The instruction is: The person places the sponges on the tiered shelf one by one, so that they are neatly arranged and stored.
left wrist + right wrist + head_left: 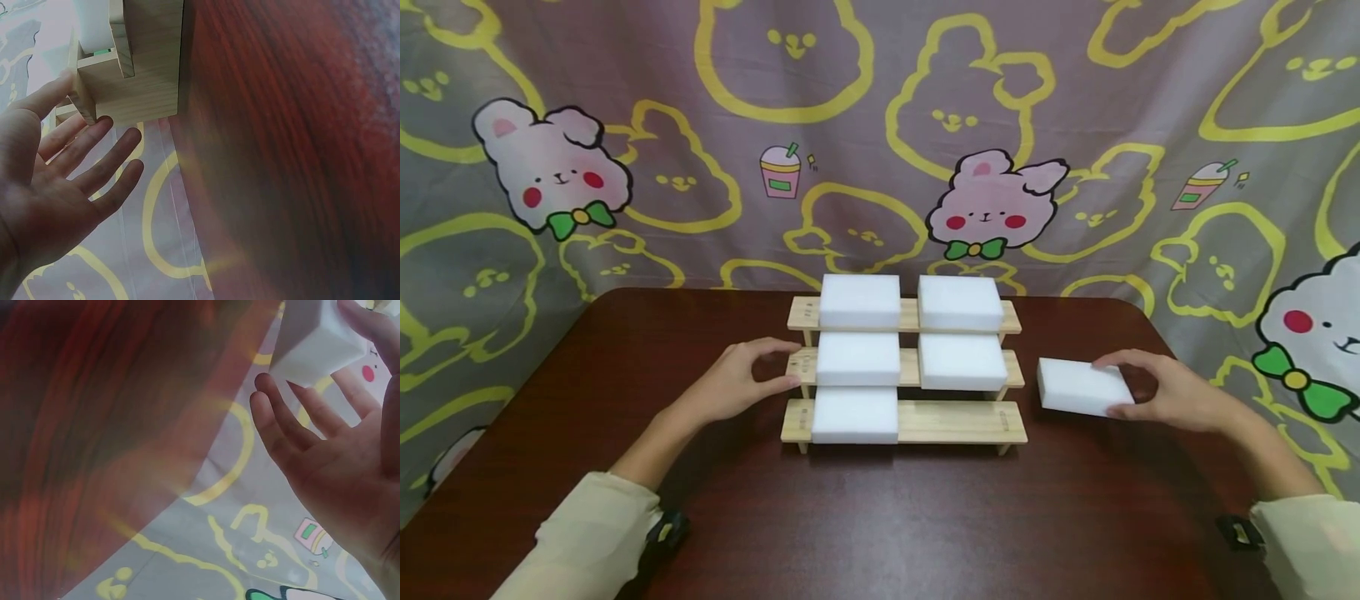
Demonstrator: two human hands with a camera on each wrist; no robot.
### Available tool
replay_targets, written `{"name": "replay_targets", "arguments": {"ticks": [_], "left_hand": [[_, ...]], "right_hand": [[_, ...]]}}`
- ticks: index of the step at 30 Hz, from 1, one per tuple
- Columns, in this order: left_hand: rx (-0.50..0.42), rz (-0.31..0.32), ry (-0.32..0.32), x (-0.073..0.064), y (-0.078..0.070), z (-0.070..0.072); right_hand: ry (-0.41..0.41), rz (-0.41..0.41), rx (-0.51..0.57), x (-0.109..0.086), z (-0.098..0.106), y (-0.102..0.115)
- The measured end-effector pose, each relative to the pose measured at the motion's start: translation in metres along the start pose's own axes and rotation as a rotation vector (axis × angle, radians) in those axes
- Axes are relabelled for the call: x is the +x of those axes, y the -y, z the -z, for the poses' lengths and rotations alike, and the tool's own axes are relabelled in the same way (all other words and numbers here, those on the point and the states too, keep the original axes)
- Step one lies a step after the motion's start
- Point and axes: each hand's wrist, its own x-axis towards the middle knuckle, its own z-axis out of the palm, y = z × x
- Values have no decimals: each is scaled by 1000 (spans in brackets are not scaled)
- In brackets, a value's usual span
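Note:
A three-tier wooden rack (pixel 961 422) stands on the table with several white foam blocks on it. Two blocks lie on the top tier, two on the middle one. The bottom tier bears one block (pixel 855 416) at its left, with bare wood to its right. At the rack's left side, my left hand (pixel 735 379) pinches the end of the middle tier between thumb and fingers; the left wrist view shows its other fingers (pixel 112 175) spread. To the right of the rack, my right hand (pixel 1176 392) grips another white foam block (pixel 1078 386) by its right end, held above the table.
The dark red-brown table (pixel 917 517) extends in front of the rack and to both sides. A curtain (pixel 865 133) printed with cartoon rabbits and yellow outlines hangs behind the table and along its sides.

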Motion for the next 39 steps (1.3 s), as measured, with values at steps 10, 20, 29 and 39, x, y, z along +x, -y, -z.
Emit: {"name": "replay_targets", "arguments": {"ticks": [10,20,29,39], "left_hand": [[-7,6,-2,0,0,1],[-4,-4,-5,1,2,1],[1,-10,-6,1,2,1],[-5,-13,-7,1,2,1]], "right_hand": [[-15,-67,-61,-2,7,20],[7,-6,-1,-4,13,23],[101,-12,62,-5,15,27],[195,83,132,-5,16,30]]}}
